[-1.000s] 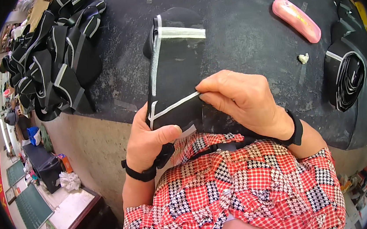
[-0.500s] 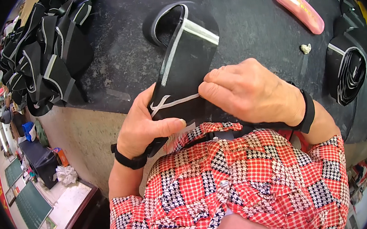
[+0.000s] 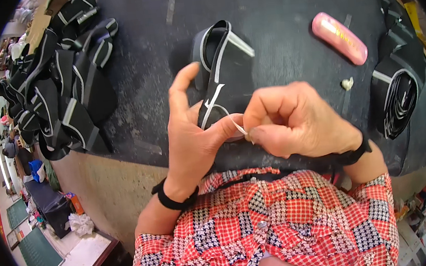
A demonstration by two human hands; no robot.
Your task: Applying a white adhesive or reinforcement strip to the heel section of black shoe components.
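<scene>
A looped, curved black piece with white edging (image 3: 240, 71) stands in front of me over the dark table. My left hand (image 3: 190, 135) is at its near left side, index finger raised off it and thumb stretched across its near end; the other fingers are hidden, apparently behind the piece. From the piece's left edge a thin white strip (image 3: 225, 110) curves away, partly lifted, passing by my left thumb tip. Its free end is pinched between the thumb and fingers of my right hand (image 3: 294, 120).
A heap of similar black pieces (image 3: 82, 79) covers the table's left side. On the right are a pink oblong case (image 3: 340, 38), a small crumpled whitish scrap (image 3: 347, 84) and a rolled stack of black pieces (image 3: 399, 99). The black tabletop (image 3: 149, 52) ends at a near edge close to my body.
The white strip, lying along the piece before, now stands partly away from it. My right hand has moved slightly down and right; my left index finger has lifted.
</scene>
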